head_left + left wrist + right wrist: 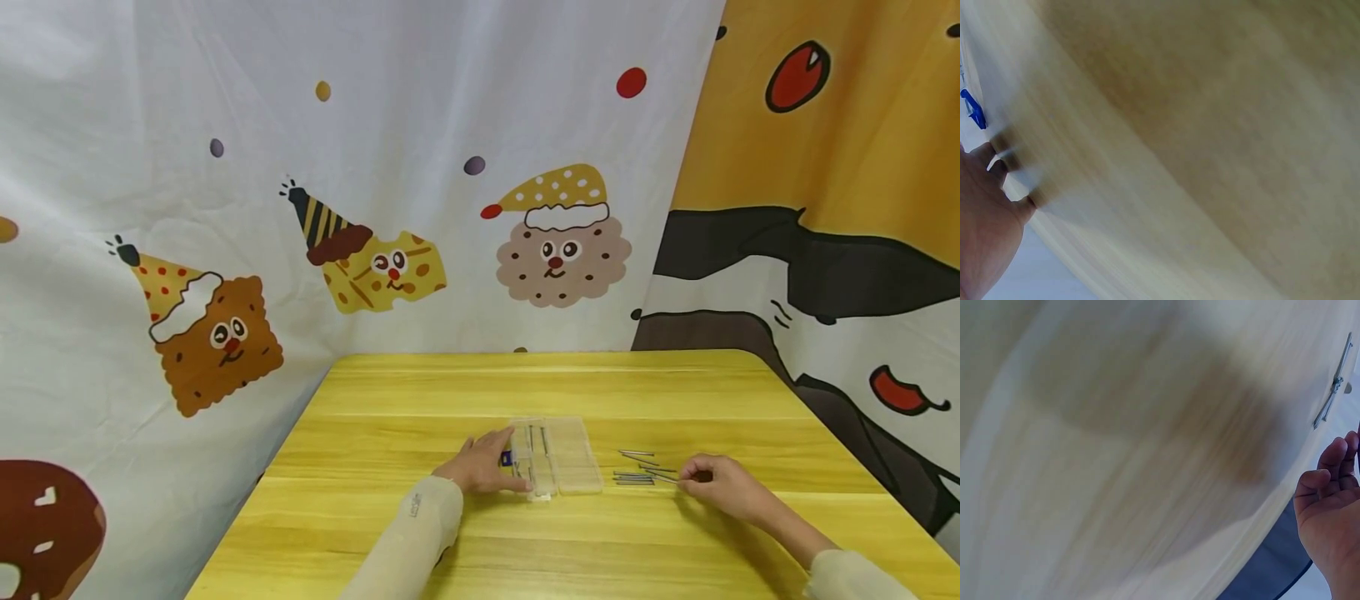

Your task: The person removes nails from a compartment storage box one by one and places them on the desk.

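Note:
A clear plastic box (553,479) lies on the wooden table with its lid (579,458) folded flat to the right. Several thin metal nails lie in its compartments. My left hand (483,463) holds the box's left side, thumb at the near edge and fingers at the far one, beside a blue latch (974,110). To the right of the lid is a loose group of nails (634,478). At that group's right end, my right hand (723,485) pinches the end of one nail (664,477) between thumb and forefinger. Other nails (1333,384) show in the right wrist view.
The yellow wood-grain table (420,392) reaches back to a curtain (420,125) printed with cartoon snacks. Two nails (637,455) lie slightly farther back than the main group.

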Available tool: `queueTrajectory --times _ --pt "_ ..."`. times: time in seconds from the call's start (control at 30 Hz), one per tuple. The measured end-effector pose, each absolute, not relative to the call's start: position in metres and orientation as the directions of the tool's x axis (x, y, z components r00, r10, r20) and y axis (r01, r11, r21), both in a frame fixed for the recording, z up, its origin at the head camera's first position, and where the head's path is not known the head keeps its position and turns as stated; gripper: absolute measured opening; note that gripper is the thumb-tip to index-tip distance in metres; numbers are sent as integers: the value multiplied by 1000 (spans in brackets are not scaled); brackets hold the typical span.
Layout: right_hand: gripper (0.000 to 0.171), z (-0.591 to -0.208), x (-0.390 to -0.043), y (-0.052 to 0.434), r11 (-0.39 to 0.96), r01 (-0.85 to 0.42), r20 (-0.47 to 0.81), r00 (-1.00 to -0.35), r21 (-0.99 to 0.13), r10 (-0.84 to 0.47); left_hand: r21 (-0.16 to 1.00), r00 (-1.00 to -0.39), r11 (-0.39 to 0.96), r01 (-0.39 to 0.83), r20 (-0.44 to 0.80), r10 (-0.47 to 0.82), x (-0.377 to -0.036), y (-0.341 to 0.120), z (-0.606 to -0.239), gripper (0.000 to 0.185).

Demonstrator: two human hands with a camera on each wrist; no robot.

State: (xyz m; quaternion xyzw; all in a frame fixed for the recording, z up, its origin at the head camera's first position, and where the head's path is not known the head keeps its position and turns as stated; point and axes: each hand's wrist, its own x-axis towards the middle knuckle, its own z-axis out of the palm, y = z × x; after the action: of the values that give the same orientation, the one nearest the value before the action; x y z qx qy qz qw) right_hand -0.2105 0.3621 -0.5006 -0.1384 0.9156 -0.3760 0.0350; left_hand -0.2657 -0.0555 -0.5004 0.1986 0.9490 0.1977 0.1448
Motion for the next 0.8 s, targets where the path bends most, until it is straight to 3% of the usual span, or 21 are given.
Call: queueTrajectory --times 0.8 --pt "12 -513 -212 378 708 -173 11 -974 -684 -227 429 -876 847 314 -213 433 -267 -56 -502 111"
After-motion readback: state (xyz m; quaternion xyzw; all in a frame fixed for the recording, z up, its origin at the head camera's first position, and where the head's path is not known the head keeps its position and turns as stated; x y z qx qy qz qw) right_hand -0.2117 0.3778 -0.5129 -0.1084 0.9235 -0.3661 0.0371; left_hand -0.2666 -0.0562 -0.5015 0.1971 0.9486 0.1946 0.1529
